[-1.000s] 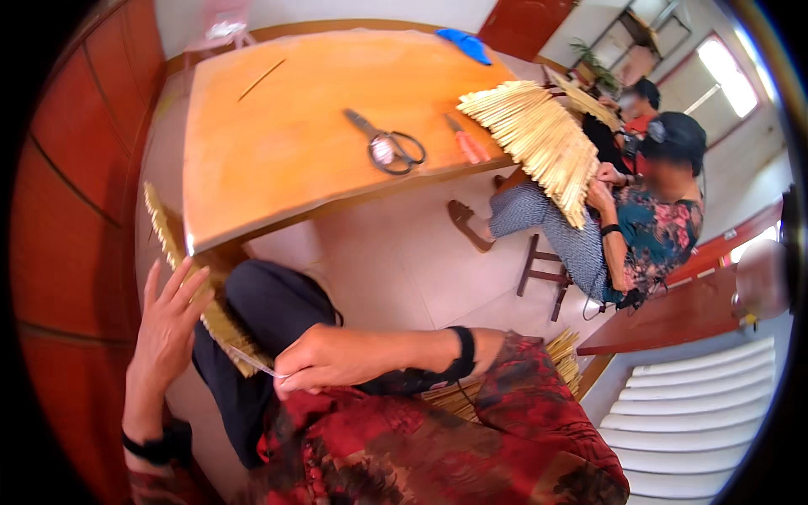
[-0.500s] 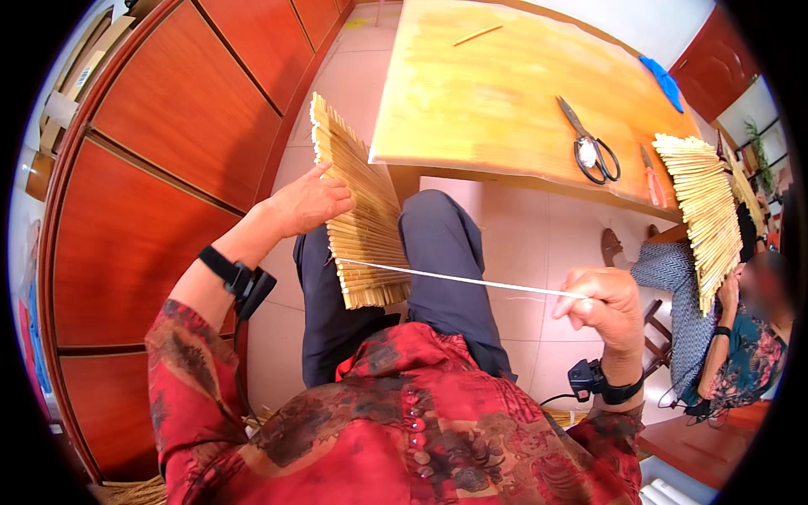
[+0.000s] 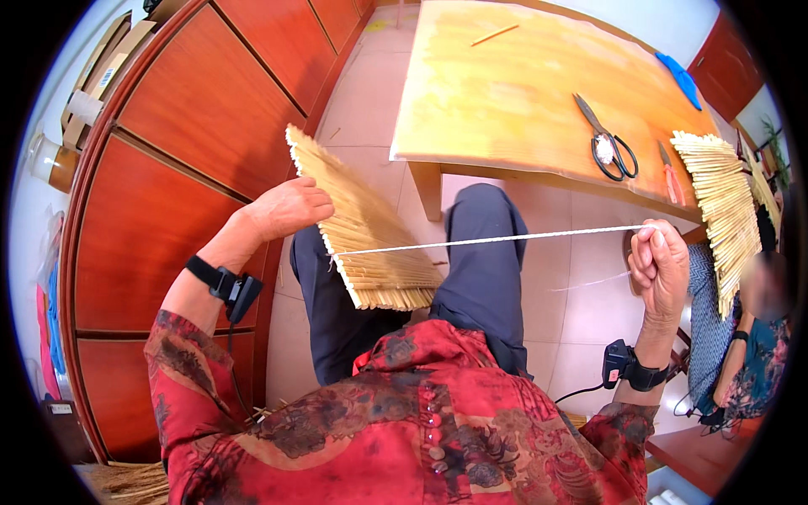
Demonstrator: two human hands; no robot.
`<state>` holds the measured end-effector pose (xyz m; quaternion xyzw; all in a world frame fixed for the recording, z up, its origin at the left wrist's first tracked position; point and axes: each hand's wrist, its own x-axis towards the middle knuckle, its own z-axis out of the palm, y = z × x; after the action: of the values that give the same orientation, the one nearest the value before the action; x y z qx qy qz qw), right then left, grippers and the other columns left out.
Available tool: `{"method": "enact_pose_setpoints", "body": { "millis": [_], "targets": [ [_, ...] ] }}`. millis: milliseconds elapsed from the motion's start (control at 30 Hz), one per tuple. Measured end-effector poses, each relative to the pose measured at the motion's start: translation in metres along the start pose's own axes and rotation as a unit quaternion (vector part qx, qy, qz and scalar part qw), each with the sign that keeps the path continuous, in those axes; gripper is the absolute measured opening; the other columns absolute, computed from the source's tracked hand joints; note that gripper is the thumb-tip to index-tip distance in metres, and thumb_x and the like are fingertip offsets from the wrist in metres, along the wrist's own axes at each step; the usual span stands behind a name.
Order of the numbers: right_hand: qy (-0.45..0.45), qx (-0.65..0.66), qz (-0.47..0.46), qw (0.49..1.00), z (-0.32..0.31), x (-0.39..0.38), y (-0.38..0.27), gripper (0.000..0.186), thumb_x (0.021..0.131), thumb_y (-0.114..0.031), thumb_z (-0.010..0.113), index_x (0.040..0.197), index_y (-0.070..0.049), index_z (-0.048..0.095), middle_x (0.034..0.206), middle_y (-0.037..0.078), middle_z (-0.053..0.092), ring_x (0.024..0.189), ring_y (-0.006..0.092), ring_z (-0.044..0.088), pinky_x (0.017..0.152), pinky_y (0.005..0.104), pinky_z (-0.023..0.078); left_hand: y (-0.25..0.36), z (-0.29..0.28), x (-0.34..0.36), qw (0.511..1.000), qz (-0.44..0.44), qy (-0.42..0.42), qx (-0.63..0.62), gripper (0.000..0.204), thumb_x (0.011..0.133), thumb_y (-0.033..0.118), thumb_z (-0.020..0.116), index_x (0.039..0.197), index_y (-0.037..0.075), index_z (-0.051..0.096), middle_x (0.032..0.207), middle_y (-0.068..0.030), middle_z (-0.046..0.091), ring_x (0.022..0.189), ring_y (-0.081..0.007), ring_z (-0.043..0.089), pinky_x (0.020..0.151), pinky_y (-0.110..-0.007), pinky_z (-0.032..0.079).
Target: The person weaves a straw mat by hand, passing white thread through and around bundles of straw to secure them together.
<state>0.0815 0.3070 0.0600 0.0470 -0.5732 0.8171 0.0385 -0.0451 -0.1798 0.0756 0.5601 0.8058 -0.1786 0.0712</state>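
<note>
A mat of straw-coloured stalks (image 3: 360,210) bound side by side stands slanted between my knees. My left hand (image 3: 293,209) is closed over its left edge, the fingers bent onto the stalks. From that edge, below the left hand, a white cord (image 3: 497,241) runs straight and taut across my right thigh. Its other end is in my right hand (image 3: 660,265), a fist raised out to the right. A thin loose thread (image 3: 593,283) trails beside that fist.
Ahead stands a wooden table (image 3: 505,101) holding black-handled scissors (image 3: 608,145), a red-handled tool (image 3: 671,178), a single stalk (image 3: 495,34) and a blue cloth (image 3: 678,80). Red cabinets (image 3: 168,227) line the left. At right, a person (image 3: 745,362) holds another stalk mat (image 3: 722,215).
My right hand has moved right and upward, drawing out a longer stretch of cord. The mat's top has tilted left and lower, with my left hand still on it.
</note>
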Motion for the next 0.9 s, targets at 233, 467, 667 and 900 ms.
{"method": "enact_pose_setpoints", "body": {
  "millis": [233, 467, 667, 900],
  "targets": [
    [0.004, 0.032, -0.025, 0.999, -0.023, 0.024, 0.003, 0.016, 0.089, -0.014, 0.051, 0.087, 0.002, 0.054, 0.060, -0.001, 0.040, 0.045, 0.0019, 0.029, 0.036, 0.0134, 0.023, 0.017, -0.038, -0.058, 0.987, -0.123, 0.050, -0.089, 0.019, 0.063, 0.000, 0.055, 0.080, 0.006, 0.052, 0.072, -0.0084, 0.054, 0.072, -0.0286, 0.053, 0.068, -0.037, 0.044],
    [0.034, -0.057, -0.061, 0.996, -0.026, 0.034, -0.012, 0.012, 0.088, -0.011, 0.052, 0.083, 0.001, 0.052, 0.059, -0.002, 0.037, 0.043, 0.0019, 0.027, 0.034, 0.0135, 0.022, 0.046, -0.060, -0.083, 0.947, -0.276, 0.011, -0.166, 0.016, 0.072, 0.012, 0.061, 0.075, 0.004, 0.048, 0.072, -0.0107, 0.055, 0.077, -0.0315, 0.054, 0.067, -0.042, 0.043],
    [-0.009, 0.037, -0.256, 0.966, 0.014, 0.030, -0.063, 0.014, 0.090, -0.011, 0.049, 0.086, 0.002, 0.051, 0.063, -0.001, 0.033, 0.044, 0.0022, 0.026, 0.033, 0.0117, 0.023, 0.056, -0.044, -0.072, 0.947, -0.280, 0.004, -0.154, 0.012, 0.073, 0.012, 0.056, 0.078, 0.002, 0.051, 0.073, -0.0147, 0.055, 0.070, -0.0348, 0.056, 0.063, -0.043, 0.045],
    [-0.109, 0.093, -0.216, 0.966, 0.114, 0.079, -0.115, 0.016, 0.091, -0.012, 0.049, 0.097, 0.003, 0.046, 0.064, -0.002, 0.026, 0.047, 0.0012, 0.022, 0.036, 0.0150, 0.020, 0.087, -0.006, -0.060, 0.935, -0.311, 0.035, -0.165, 0.011, 0.077, 0.009, 0.054, 0.080, 0.003, 0.045, 0.072, -0.0141, 0.052, 0.069, -0.0334, 0.057, 0.060, -0.042, 0.046]
  ]
}}
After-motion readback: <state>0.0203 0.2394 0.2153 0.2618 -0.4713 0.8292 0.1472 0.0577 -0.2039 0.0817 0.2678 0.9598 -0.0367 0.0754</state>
